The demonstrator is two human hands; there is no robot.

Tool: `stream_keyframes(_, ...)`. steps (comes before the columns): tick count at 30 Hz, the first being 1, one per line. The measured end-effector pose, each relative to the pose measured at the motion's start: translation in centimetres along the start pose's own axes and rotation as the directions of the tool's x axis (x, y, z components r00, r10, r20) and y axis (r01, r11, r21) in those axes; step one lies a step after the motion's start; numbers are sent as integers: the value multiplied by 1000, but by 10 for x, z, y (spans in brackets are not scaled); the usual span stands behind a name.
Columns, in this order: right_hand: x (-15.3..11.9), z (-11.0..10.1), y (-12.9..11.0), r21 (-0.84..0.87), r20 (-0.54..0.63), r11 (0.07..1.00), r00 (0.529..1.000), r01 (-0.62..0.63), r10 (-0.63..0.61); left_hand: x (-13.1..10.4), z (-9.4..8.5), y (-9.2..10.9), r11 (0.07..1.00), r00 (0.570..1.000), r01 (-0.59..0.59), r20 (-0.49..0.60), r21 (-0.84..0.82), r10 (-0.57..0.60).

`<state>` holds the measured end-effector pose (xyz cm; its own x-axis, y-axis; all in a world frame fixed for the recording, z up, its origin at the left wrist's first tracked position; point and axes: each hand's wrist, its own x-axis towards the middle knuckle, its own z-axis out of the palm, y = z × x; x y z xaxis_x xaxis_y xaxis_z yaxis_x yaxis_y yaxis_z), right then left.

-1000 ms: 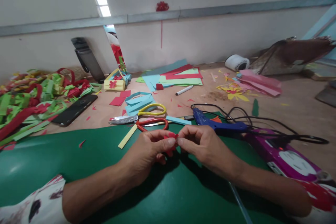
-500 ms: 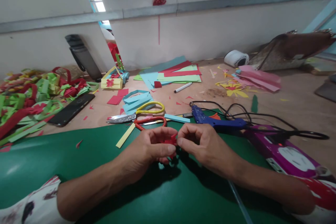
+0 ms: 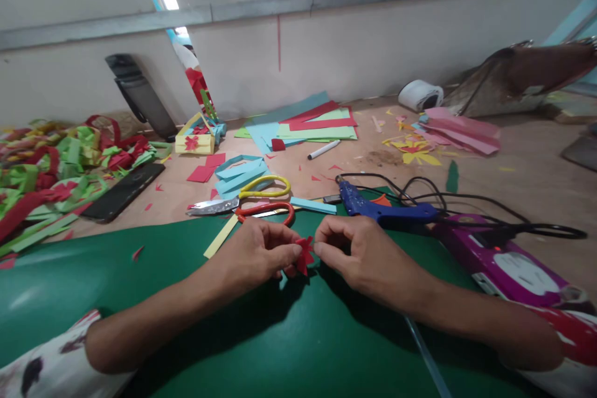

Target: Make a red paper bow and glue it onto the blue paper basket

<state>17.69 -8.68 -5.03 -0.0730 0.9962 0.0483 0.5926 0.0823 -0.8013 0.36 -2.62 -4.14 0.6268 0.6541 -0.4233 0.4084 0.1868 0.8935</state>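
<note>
A small red paper flower (image 3: 305, 255) is pinched between the thumb and fingers of my left hand (image 3: 265, 252), above the green mat (image 3: 196, 336). My right hand (image 3: 352, 252) meets the flower's right edge, with thumb and forefinger closed on a petal. Just beyond my hands lie scissors (image 3: 263, 189) with one yellow and one red handle. A yellow paper strip (image 3: 220, 237) lies beside my left hand, and a light blue strip (image 3: 314, 206) is past my fingertips. Behind my right hand rests a blue glue gun (image 3: 387, 211).
Purple power box (image 3: 508, 264) with black cables at right. Clear stick (image 3: 426, 354) near my right forearm. Phone (image 3: 124, 193), paper strip pile (image 3: 69, 161) and bottle (image 3: 140, 96) at left. Coloured sheets (image 3: 303, 124), marker (image 3: 323, 150), tape roll (image 3: 420, 96) and bag (image 3: 517, 78) farther back.
The red flower now shows more openly, its petals facing up between my hands. My left hand has shifted slightly left and up, and its fingers cover less of the flower. The view has tilted slightly.
</note>
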Motion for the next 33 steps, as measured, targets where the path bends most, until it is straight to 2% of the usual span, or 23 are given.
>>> stream_keyframes(4, -2, 0, -1, -18, 19, 1000, 1000, 9, -8, -2, 4, 0, 999, 1000, 10, 1, 32, -10)
stream_keyframes(10, -2, -3, -3, 119, 17, 992, 999, 29, -32, -1, 4, -5, 982, 998, 54, 50, -180, -45)
stream_keyframes(14, 0, -3, -5, 179, 15, 984, 1000, -12, 9, -1, 6, -11, 962, 997, 50, 78, -267, -30)
stream_keyframes(19, 1, -2, -9, 180, 55, 980, 995, -86, 77, -3, 11, -13, 954, 997, 58, 66, -293, -40)
stream_keyframes(29, 1, -3, -9, 151, 79, 984, 994, -91, 79, -4, 10, -6, 975, 1000, -1, 17, -221, 4)
stream_keyframes(33, 1, -2, -9, 127, 83, 989, 994, -81, 71, -2, 9, -6, 994, 996, -71, -61, -80, 66)
